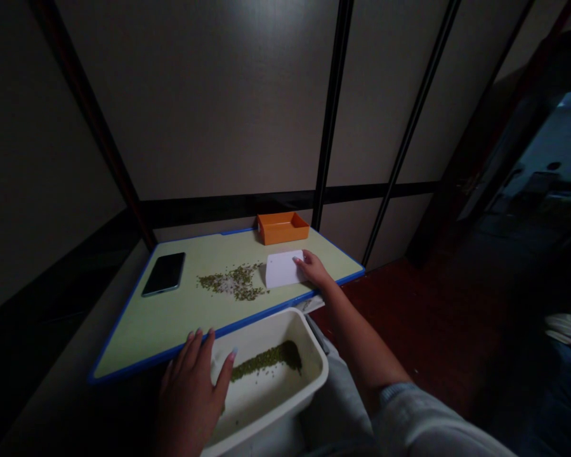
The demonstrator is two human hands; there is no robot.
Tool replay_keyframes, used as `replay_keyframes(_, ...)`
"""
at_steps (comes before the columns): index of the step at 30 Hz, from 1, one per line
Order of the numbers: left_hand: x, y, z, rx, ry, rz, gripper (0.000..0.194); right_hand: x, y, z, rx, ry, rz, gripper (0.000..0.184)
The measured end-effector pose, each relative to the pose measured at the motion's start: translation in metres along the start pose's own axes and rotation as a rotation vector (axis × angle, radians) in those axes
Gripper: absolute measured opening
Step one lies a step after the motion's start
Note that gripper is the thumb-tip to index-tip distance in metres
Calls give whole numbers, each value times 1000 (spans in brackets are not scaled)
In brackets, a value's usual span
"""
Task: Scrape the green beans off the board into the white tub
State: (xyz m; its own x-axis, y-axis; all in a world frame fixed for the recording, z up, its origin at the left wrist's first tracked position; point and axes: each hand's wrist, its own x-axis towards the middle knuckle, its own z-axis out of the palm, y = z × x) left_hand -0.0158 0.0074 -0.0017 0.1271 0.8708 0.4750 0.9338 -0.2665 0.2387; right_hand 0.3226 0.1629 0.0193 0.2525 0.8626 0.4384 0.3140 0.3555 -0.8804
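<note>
My right hand (pixel 315 269) pinches the right end of a white card (pixel 282 270), thumb on its face. The card is tilted up on the table, just right of a scattered patch of small green grains with whitish bits (pixel 235 282). My left hand (pixel 195 381) lies over the left side of a white plastic bin (pixel 316 365), fingers stretched and thumb apart over the inside. It hides that rim. The bin is below the table's near edge, over my lap. A band of green grains (pixel 261 363) lies inside it, heaped darker at the far right corner.
An orange open box (pixel 285 235) stands at the back of the pale green table (pixel 204 251), which has a blue edge. A dark-screened phone (pixel 164 273) lies at the left. Wall panels rise behind; a dim doorway (pixel 518 165) is on the right.
</note>
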Motion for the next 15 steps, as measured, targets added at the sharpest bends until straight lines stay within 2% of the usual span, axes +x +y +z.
replay_keyframes(5,-1,-1,2,25,1,-9,58,0,1,-1,-71,-9,-4,29)
replay_keyframes(15,1,-2,0,5,-5,8,65,-8,0,-7,-83,9,-6,36)
